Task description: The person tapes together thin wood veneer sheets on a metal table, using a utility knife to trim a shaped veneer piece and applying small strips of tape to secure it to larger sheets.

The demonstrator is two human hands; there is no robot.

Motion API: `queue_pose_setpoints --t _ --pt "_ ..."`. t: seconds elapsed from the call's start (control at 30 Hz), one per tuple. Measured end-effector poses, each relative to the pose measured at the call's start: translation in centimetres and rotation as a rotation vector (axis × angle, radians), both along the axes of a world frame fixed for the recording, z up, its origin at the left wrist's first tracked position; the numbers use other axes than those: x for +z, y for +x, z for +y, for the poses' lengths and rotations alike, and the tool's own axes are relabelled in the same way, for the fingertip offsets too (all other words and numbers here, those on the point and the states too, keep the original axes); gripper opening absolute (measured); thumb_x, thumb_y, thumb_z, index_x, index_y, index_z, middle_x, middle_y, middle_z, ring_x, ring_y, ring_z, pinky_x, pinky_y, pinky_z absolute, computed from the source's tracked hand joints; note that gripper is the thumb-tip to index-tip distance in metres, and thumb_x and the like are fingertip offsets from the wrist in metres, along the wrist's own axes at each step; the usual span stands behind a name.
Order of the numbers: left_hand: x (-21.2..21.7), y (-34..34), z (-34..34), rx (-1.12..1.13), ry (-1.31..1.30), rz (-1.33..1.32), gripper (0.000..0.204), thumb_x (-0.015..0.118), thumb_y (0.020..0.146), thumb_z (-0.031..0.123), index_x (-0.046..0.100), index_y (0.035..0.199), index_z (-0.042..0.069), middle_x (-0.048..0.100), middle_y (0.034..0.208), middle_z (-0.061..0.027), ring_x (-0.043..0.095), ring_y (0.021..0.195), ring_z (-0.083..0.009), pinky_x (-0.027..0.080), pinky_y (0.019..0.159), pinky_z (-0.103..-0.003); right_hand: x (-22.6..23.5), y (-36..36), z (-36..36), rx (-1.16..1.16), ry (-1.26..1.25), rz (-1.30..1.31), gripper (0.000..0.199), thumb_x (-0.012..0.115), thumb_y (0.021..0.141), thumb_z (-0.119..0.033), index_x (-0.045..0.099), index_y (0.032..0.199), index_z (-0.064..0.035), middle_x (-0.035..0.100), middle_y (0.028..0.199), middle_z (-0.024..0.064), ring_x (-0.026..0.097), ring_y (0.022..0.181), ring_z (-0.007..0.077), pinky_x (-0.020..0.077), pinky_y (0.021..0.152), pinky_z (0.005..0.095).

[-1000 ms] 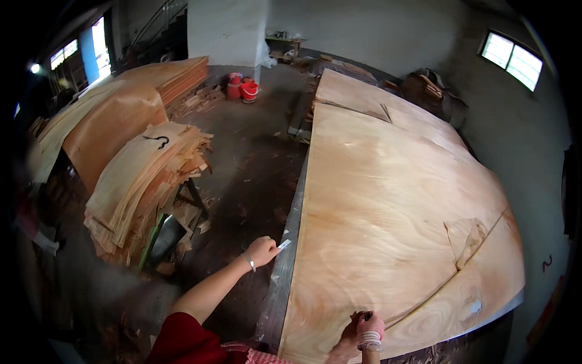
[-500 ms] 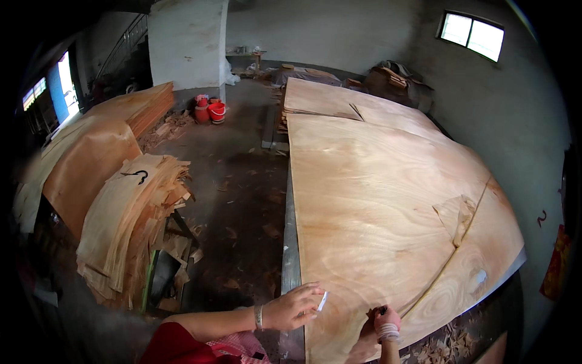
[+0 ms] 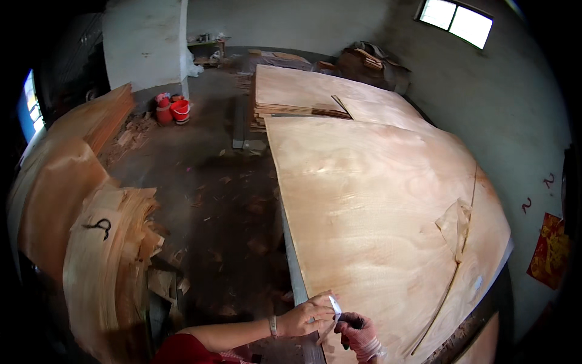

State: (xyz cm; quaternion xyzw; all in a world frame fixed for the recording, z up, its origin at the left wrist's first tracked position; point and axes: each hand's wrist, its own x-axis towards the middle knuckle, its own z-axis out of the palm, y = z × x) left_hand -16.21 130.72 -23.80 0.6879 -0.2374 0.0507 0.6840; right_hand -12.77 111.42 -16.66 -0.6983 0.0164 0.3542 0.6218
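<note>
Two hands meet over the wood sheet (image 3: 376, 212): left hand (image 3: 298, 320) fingers pinch a white strip (image 3: 334, 307), right hand (image 3: 359, 337) grips a dark object (image 3: 350, 320), probably close for control. Bench (image 3: 292, 264) beneath, likely for support.

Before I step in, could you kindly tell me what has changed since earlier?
The left hand, small white piece at its fingertips, has moved right and nearer, from beside the wood sheet to over its edge. The right hand, holding a dark object, has moved left from the seam toward the white piece. Neither visibly let go. The red bucket and black hook stayed; the view shifted.
</note>
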Motion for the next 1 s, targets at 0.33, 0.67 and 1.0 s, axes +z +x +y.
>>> queue_pose_setpoints --t 0.33,0.67,1.0 --pt "1.7 7.5 8.1 -0.048 -0.02 0.032 0.018 0.059 0.081 0.01 0.062 0.098 0.006 0.031 0.14 -0.0138 0.012 0.136 -0.0308 0.015 0.108 -0.043 2.4 7.1 9.0 0.018 0.1 0.008 0.035 0.067 0.077 -0.016 0.06 0.109 -0.0031 0.054 0.062 -0.0021 0.045 0.045 0.004 0.034 0.039 0.0194" --pt "-0.6 10.3 10.2 0.028 0.057 0.008 0.017 0.058 0.08 0.01 0.063 0.095 0.004 0.04 0.133 -0.0171 0.036 0.125 -0.0313 0.032 0.101 -0.039 1.3 9.9 11.5 0.063 -0.245 0.043 0.014 0.066 0.077 -0.012 0.065 0.088 -0.0025 0.058 0.061 -0.0003 0.05 0.054 0.0053 0.0396 0.046 0.0202" --pt "-5.4 15.3 14.3 0.268 0.892 -0.145 0.051 0.057 0.077 0.02 0.044 0.12 -0.004 0.042 0.129 -0.0182 0.036 0.123 -0.0308 0.029 0.104 -0.039 -0.8 15.5 14.9 -0.051 -0.444 0.085 0.013 0.061 0.079 -0.018 0.061 0.074 -0.0061 0.049 0.052 -0.0016 0.038 0.038 0.0066 0.0298 0.034 0.0229"
